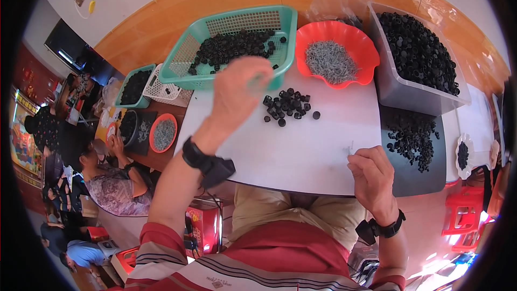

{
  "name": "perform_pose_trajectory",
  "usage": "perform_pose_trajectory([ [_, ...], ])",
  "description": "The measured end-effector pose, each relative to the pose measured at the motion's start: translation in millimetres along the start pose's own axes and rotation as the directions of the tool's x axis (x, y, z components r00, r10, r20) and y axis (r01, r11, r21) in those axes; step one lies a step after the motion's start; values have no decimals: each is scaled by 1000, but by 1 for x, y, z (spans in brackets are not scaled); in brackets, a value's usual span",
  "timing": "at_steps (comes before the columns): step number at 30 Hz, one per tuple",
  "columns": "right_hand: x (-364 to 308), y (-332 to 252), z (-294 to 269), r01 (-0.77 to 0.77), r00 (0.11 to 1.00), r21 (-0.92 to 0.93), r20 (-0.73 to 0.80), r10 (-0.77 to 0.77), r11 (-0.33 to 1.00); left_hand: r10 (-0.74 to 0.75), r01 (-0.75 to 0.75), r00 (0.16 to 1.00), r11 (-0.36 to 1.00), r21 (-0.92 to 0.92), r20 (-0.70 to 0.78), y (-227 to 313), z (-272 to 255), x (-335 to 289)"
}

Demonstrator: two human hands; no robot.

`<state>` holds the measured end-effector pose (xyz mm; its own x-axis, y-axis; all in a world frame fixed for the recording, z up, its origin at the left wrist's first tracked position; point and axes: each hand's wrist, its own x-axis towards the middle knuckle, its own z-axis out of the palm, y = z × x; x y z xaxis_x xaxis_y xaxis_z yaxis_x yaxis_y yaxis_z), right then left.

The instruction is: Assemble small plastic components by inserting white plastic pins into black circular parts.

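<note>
My left hand [242,86], smeared by motion, hangs over the near rim of the green basket [177,56]. Black plastic pieces [231,46] lie inside that basket; whether my fingers hold one I cannot make out. At the right of the white board [307,161] my right hand [372,175] is closed in a pinch. A thin silvery screw [351,145] sticks up from its fingertips, its details faint. Between the hands, closer to the basket, a loose pile of small black pieces [288,103] rests on the board.
A red scalloped bowl [369,54] of grey screws [331,62] stands behind the board. To its right is a bin [404,94] full of black parts. More black parts [412,140] cover a dark mat. At left, a person [118,183] works beside an orange bowl [163,132].
</note>
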<state>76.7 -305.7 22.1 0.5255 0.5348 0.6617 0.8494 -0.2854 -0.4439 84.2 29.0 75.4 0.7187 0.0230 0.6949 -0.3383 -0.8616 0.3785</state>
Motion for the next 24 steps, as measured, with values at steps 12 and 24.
perform_pose_trajectory([
  [12,0,-15,0,-11,1000,60,5,11,998,-28,-62,921,974,219,388,16,37,-49],
  [24,-3,-21,6,-58,998,137,5,58,989,-78,-33,890,971,235,449,16,52,-45],
])
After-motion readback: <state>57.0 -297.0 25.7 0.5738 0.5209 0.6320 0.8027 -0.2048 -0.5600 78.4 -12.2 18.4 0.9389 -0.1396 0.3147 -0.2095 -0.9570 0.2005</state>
